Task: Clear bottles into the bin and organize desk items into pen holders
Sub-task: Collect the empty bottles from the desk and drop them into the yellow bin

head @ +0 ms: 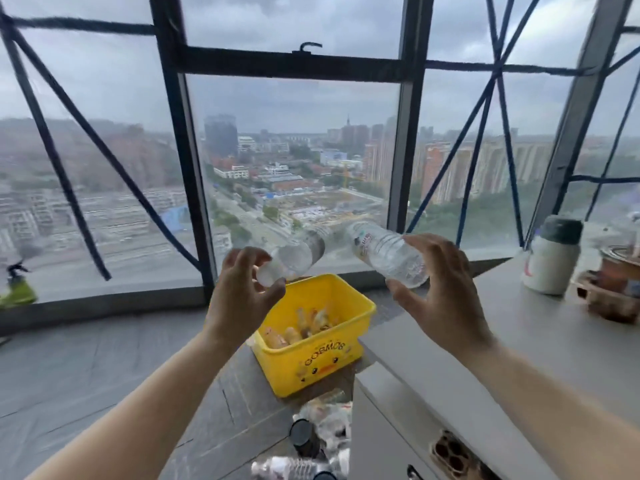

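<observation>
Clear plastic fills both our hands. The left hand (242,292) has its fingers curled round the base of one empty bottle (301,252), and the right hand (445,292) grasps the base of a second bottle (384,256), thumb underneath. Both bottles are in the air, necks tilted away from us, above the far rim of the yellow bin (311,365). The bin stands on the floor just beside the left edge of the tabletop (519,334) and holds a few small things (we cannot tell what they are).

We judge the main risk to be a miss. The bottles hang nearer the far rim than the middle, so if we let go now, one could clip the rim and roll toward the window. Empty bottles are light and bouncy, and two dropped together may knock each other aside. More bottles on the floor (301,465), beside the tabletop's near corner, could trip us.
</observation>
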`<state>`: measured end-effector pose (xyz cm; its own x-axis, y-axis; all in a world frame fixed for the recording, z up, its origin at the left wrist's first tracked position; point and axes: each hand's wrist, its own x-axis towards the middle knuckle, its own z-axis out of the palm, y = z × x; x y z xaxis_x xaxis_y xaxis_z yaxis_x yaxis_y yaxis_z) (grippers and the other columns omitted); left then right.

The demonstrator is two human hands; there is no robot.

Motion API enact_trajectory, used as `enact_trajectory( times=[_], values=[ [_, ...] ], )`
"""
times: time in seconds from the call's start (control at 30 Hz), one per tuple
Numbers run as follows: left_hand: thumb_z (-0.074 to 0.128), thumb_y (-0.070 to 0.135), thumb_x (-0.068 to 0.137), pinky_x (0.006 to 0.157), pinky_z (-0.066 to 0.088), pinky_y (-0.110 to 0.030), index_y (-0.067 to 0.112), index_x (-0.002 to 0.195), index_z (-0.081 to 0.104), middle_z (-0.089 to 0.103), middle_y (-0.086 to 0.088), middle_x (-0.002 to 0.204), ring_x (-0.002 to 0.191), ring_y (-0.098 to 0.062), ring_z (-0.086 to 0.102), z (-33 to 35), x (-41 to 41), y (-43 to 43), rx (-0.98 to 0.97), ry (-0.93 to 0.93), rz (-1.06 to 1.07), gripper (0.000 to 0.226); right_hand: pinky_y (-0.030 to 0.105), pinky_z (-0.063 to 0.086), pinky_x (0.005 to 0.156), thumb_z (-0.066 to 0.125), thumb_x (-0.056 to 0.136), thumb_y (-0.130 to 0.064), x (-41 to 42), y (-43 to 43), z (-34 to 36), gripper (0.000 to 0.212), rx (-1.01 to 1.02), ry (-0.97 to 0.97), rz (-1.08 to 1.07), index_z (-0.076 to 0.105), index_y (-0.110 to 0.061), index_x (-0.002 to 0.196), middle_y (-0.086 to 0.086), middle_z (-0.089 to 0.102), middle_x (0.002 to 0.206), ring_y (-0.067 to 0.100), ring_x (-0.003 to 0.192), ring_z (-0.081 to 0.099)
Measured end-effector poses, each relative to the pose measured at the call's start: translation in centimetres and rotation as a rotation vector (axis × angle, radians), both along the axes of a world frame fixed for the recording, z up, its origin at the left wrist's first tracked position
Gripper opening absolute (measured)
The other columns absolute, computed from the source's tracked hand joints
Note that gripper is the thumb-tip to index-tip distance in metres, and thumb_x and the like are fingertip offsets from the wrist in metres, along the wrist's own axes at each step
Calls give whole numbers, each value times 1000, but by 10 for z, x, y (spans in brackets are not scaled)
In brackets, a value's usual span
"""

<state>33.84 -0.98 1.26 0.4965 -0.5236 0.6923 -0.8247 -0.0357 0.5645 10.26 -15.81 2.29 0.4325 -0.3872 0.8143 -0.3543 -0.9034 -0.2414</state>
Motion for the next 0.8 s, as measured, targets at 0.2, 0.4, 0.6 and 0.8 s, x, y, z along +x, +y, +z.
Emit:
enact_trajectory(
  times=[0.2, 0.4, 0.6, 0.8],
  values=[
    [77, 16, 77, 61, 48, -4, 8, 105, 57, 49, -5, 107, 83, -2, 53, 2, 64, -4, -36, -35, 14, 35, 20, 29, 91, 54, 81, -48, 71, -12, 3, 58, -17, -33, 49, 46, -17, 129, 5, 49, 128, 23, 113, 45],
    [78, 14, 75, 62, 54, -16, 6, 102, 60, 53, -5, 102, 79, -9, 58, -1, 109, -26, -107, -88, 53, 33, 16, 24, 92, 53, 81, -47, 126, -35, 5, 60, -37, -78, 36, 50, -11, 129, 10, 50, 130, 24, 115, 44],
    [77, 16, 77, 71, 55, -23, 5, 107, 60, 55, -11, 108, 86, -18, 59, -15, 148, -62, -89, -95, 28, 36, 19, 26, 92, 54, 83, -46, 171, -61, -12, 58, -62, -83, 18, 49, -10, 129, 11, 51, 129, 29, 114, 48],
    [65, 21, 88, 102, 40, -31, 9, 144, 32, 27, -15, 150, 131, -32, 40, -23, 209, -152, 292, -44, 74, 66, 49, 35, 107, 50, 90, -50, 255, -128, -30, 75, 193, 273, -159, 11, -27, 150, 7, 18, 157, 35, 139, 26]
  ],
)
